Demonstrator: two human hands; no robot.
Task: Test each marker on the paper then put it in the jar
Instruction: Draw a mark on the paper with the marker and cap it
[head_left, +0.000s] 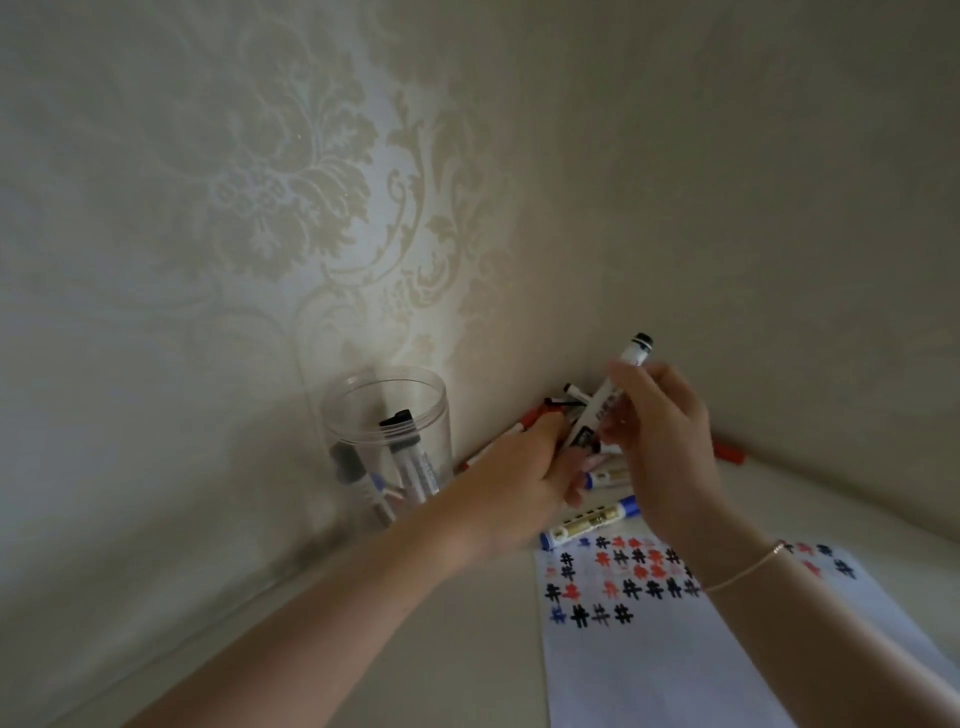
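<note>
My right hand (662, 441) grips a white marker with black ends (626, 371), held tilted above the marker pile. My left hand (519, 483) holds the lower end of that same marker; what its fingers pinch there is hidden. A clear plastic jar (387, 415) stands by the left wall with several markers (410, 462) inside. White paper (675, 660) covered with black, red and blue hash marks lies on the table at lower right. A blue marker (589, 522) lies just above the paper's top edge.
A pile of loose markers (569, 397) sits in the corner where the two walls meet, and a red marker (727, 453) lies by the right wall. Patterned wallpaper (311, 208) covers the left wall. The table surface (441, 649) is pale.
</note>
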